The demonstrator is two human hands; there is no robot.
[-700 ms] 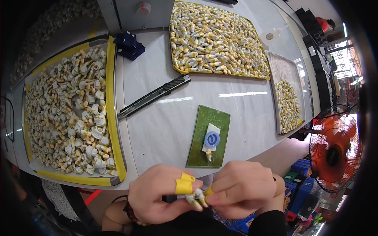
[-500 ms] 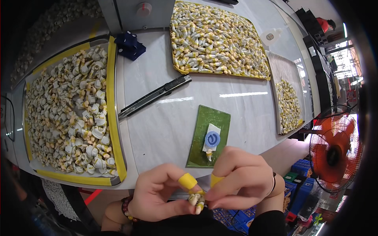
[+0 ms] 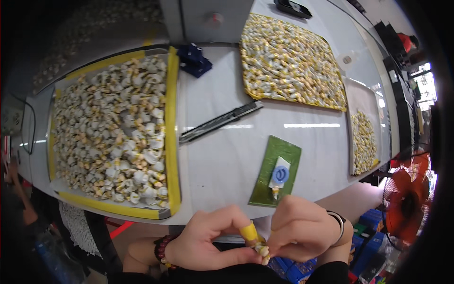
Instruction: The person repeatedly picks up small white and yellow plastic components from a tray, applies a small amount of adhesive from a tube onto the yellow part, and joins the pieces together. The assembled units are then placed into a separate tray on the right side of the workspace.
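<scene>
Low at the table's near edge, my left hand (image 3: pixel 213 238) pinches a small white, yellow and peach figurine-like piece (image 3: pixel 262 251) between thumb and forefinger. Yellow tape wraps that forefinger. My right hand (image 3: pixel 302 228) is closed against the same piece from the right, its fingertips partly hidden; whether they grip the piece or something tiny is unclear. Just beyond the hands lies a green mat (image 3: pixel 266 163). On it, a blue round disc (image 3: pixel 280 175) rests on a white pad, with another small white-and-yellow piece (image 3: pixel 275 192) at the pad's near end.
A yellow-taped tray (image 3: pixel 174 142) of white pieces stands left. At the back is a yellow-edged tray (image 3: pixel 293 102) of similar pieces; a smaller tray (image 3: pixel 357 90) sits right. A black utility knife (image 3: pixel 222 122) and dark blue cloth (image 3: pixel 194 60) lie between. An orange fan (image 3: pixel 406 201) stands right.
The whole view has shifted, so the table and trays appear farther right and slightly lower. My hands remain together at the small piece, the right one turned more knuckles-up.
</scene>
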